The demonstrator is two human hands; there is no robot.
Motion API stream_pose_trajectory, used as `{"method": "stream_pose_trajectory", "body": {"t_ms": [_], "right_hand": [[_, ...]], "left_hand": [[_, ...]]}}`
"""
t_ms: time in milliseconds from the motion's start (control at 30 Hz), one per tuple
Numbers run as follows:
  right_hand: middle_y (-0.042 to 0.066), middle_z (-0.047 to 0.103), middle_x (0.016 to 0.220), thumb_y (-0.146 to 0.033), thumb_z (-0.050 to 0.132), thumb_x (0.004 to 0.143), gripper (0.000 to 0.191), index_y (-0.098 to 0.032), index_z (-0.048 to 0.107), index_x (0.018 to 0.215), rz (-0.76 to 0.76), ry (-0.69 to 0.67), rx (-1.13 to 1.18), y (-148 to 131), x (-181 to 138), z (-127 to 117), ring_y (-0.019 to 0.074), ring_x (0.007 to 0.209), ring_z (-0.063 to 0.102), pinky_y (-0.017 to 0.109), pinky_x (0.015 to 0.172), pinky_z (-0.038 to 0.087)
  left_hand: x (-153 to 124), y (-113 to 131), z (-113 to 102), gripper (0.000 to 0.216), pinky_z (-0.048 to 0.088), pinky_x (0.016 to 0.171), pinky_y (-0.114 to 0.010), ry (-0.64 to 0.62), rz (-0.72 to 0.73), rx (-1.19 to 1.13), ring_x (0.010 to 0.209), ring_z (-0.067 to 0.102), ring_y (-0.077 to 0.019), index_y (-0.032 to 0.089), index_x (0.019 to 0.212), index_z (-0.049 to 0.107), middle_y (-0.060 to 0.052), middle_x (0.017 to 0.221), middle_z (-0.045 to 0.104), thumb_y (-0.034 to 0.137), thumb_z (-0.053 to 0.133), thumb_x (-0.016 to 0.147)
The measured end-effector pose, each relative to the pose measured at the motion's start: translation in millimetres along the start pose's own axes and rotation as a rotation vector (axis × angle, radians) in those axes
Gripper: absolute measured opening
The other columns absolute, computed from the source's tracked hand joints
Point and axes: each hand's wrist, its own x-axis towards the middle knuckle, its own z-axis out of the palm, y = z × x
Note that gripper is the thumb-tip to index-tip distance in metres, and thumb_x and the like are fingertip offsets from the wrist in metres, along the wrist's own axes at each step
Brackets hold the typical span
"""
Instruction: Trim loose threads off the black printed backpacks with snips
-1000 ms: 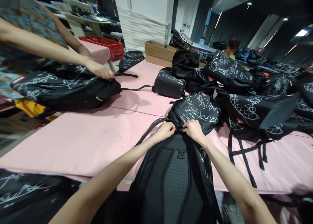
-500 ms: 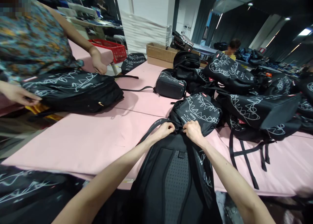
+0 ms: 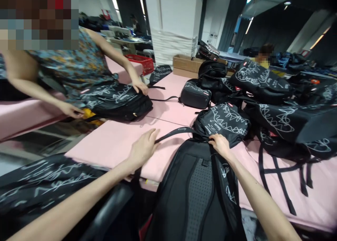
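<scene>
Now left hand [image 3: 143,147], half-curled, holds a strap [image 3: 179,131] — right hand [image 3: 220,144] pinches the backpack [image 3: 200,185], contents hidden.

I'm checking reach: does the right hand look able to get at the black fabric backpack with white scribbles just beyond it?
Likely yes: the right hand sits beside the white-scribbled black backpack, with nothing visibly between them.

Beyond grip, far end of pink table [image 3: 102,139]: open cardboard box [image 3: 185,66]; white wrapped pillar [image 3: 175,41] behind it, red crate [image 3: 145,64] to its left. Left of grip and beyond: co-worker [image 3: 91,64], white-printed black bag [image 3: 113,98] in front. Right of grip: heap of black bags [image 3: 279,123], straps [image 3: 279,178] trailing on table.
</scene>
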Motion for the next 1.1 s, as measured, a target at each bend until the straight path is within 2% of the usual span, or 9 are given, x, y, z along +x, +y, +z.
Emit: {"method": "stream_pose_trajectory", "body": {"t_ms": [67,133,233,333,533,700,867,967,1100], "right_hand": [[0.007,0.064,0.099,-0.027,0.052,0.083,0.024,-0.018,0.064,0.102,0.031,0.094,0.075,1,-8,-4,0.0221,0.096,0.055,0.031,0.080,0.040],[0.008,0.065,0.100,-0.031,0.050,0.083,0.027,-0.016,0.064,0.102,0.089,0.225,0.235,4,-20,-10,0.0220,0.094,0.057,0.032,0.081,0.041],[0.008,0.066,0.101,-0.039,0.053,0.079,0.033,-0.017,0.064,0.100,0.191,0.349,0.518,8,-50,-18,0.0221,0.091,0.059,0.034,0.082,0.043],[0.008,0.067,0.101,-0.044,0.059,0.072,0.037,-0.016,0.065,0.097,0.283,0.360,0.756,7,-86,-24,0.0236,0.094,0.060,0.036,0.085,0.044],[0.007,0.069,0.088,-0.044,0.071,0.064,0.043,-0.016,0.065,0.096,0.460,0.228,1.151,-33,-155,-15,0.0185,0.076,0.061,0.029,0.070,0.047],[0.004,0.067,0.076,-0.047,0.071,0.064,0.041,-0.017,0.066,0.092,0.451,0.026,1.366,-94,-193,18,0.0138,0.061,0.056,0.025,0.058,0.044],[0.002,0.064,0.074,-0.048,0.074,0.057,0.049,-0.018,0.065,0.095,0.448,0.000,1.409,-136,-200,62,0.0136,0.059,0.054,0.023,0.051,0.040],[0.003,0.064,0.071,-0.054,0.068,0.061,0.045,-0.016,0.066,0.084,0.429,0.154,1.262,-130,-190,73,0.0167,0.063,0.056,0.025,0.053,0.042],[0.004,0.065,0.073,-0.050,0.046,0.081,0.038,-0.018,0.066,0.081,0.355,0.271,0.824,-72,-176,51,0.0193,0.071,0.060,0.028,0.065,0.044]], "left_hand": [[11,-9,3,0.033,0.052,0.075,-0.041,-0.158,-0.373,-0.387,0.087,0.065,-0.0270,0.014,0.096,0.063,-0.012,0.088,0.069,0.041,0.049,0.082],[22,-10,12,0.040,0.054,0.068,-0.039,-0.360,-0.547,-0.812,0.079,0.066,-0.0257,0.012,0.089,0.064,-0.013,0.083,0.069,0.047,0.045,0.083],[34,-5,33,0.043,0.053,0.071,-0.038,-0.439,-0.571,-1.155,0.079,0.066,-0.0239,0.014,0.082,0.065,-0.012,0.079,0.069,0.048,0.039,0.086],[37,0,47,0.051,0.053,0.072,-0.038,-0.473,-0.522,-1.213,0.079,0.066,-0.0236,0.012,0.078,0.065,-0.012,0.072,0.068,0.050,0.033,0.088],[28,10,31,0.053,0.052,0.078,-0.037,-0.550,-0.459,-1.234,0.088,0.065,-0.0236,0.014,0.075,0.065,-0.012,0.077,0.069,0.050,0.030,0.089],[19,27,19,0.058,0.052,0.074,-0.037,-0.466,-0.399,-1.219,0.084,0.065,-0.0219,0.014,0.076,0.064,-0.011,0.076,0.069,0.040,0.016,0.094],[13,32,18,0.045,0.053,0.063,-0.033,-0.220,-0.407,-0.824,0.073,0.066,-0.0214,0.009,0.076,0.062,-0.010,0.068,0.067,0.032,0.028,0.093],[0,26,15,0.029,0.053,0.069,-0.037,-0.085,-0.341,-0.663,0.083,0.065,-0.0251,0.011,0.081,0.061,-0.011,0.075,0.067,0.031,0.041,0.086],[-42,24,21,0.029,0.034,0.101,-0.049,0.198,-0.144,-0.427,0.125,0.038,-0.0300,0.016,0.108,0.056,-0.013,0.121,0.056,0.021,0.051,0.079]]}}
